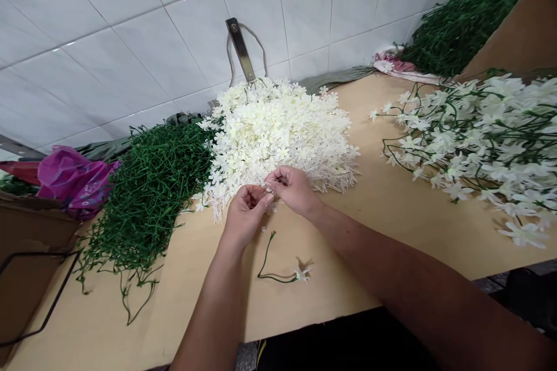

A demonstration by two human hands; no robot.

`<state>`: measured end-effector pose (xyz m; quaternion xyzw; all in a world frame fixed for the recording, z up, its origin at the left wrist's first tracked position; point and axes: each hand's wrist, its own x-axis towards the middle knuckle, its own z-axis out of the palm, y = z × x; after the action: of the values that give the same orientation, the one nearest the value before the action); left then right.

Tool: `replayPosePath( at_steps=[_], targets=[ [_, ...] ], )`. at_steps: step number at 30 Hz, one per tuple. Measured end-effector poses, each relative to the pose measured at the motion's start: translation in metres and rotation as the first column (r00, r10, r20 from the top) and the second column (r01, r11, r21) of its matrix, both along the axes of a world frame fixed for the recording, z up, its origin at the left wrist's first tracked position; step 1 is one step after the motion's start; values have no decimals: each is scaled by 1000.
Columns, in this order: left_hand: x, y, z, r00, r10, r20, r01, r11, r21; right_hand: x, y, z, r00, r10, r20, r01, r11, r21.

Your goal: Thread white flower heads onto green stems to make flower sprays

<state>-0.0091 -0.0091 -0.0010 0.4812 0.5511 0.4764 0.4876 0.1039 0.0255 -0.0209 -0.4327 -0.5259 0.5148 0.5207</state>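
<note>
Table edge: runs along the bottom of the frame; both forearms cross it.
Open room: tan table point(418, 214) shows from the lower centre to the right, between the right forearm and the stemmed flowers point(491, 145).
Left side: green stems point(156, 179) heaped up to the white flowers point(278, 127); beyond them, a purple bag point(73, 177) and a box point(35, 243) at the frame's left.
Wall: pale tiles point(183, 40) across the top, a metal strip point(241, 49) leaning there, upper centre.
Lower centre: a single flower point(301, 274) on its bent green stem, apart from the heaps.
Left hand point(246, 214): fingers curled, thumb and fingertips narrowed on a white bit point(268, 189), too small to make out.
Right hand point(296, 188): pinching narrowly at the same bit, just before the white flowers, mid-frame.
</note>
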Motion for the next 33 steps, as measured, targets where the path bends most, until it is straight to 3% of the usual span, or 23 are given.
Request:
replayPosePath(
  at_steps=[5,9,14,20,33],
  targets=[
    [7,3,-11,1000,-4,-18,4,1000,25,-3,-2,-2,996,17,-92,-23,998,-65],
    [5,5,-12,999,51,13,-51,999,10,-1,-1,-2,990,20,-140,-28,998,-55],
    [-6,4,-6,985,162,65,-164,986,22,7,1,3,1000,-24,19,22,996,90],
    [-13,3,-6,990,127,53,-129,991,21,2,-4,-1,979,-66,191,17,968,249],
    [-10,1,-4,998,54,28,-55,997,46,-4,-6,-8,970,-91,225,39,974,225]
  ],
)
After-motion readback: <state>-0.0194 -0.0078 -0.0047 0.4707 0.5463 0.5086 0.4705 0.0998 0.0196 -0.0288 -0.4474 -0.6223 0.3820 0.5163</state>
